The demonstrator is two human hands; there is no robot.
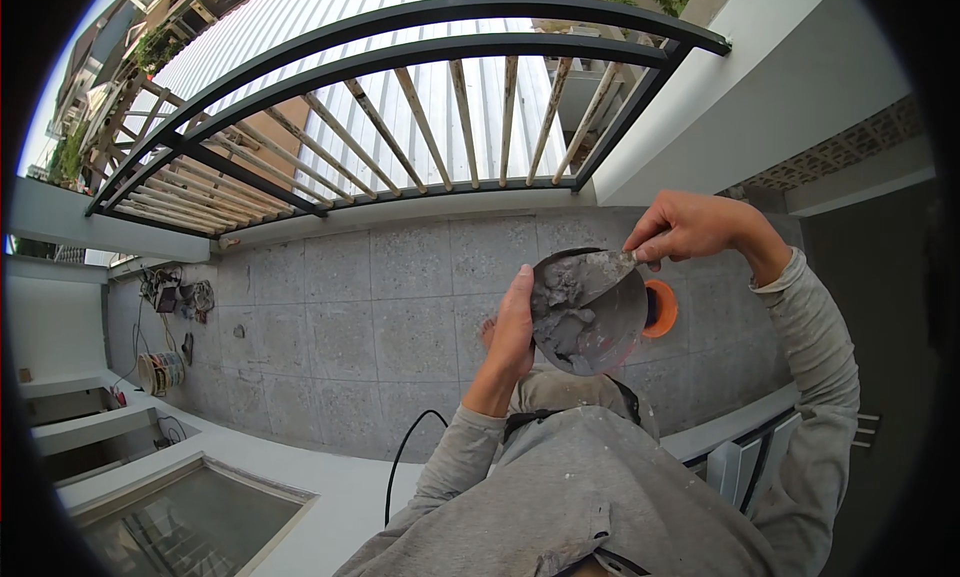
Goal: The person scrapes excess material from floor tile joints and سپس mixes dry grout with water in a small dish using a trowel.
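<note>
A round, shallow bowl [618, 329] is held up in front of my body, tilted so that its inside shows. Wet grey mortar [566, 299] clings to its left side and bottom. My left hand [514, 322] grips the bowl's left rim, thumb up along the edge and the other fingers hidden behind it. From the upper right, my right hand [690, 227] pinches the handle end of a trowel [608, 274]. The trowel's flat blade, smeared grey, rests in the bowl against the mortar.
Beneath the bowl, an orange bucket [662, 309] stands on the grey tiled floor [335, 317]. A dark metal railing [440, 47] curves along the far side. At the left lie cables and tools [170, 295] beside a pale bucket [160, 373]. A black cable [398, 457] runs near my left arm.
</note>
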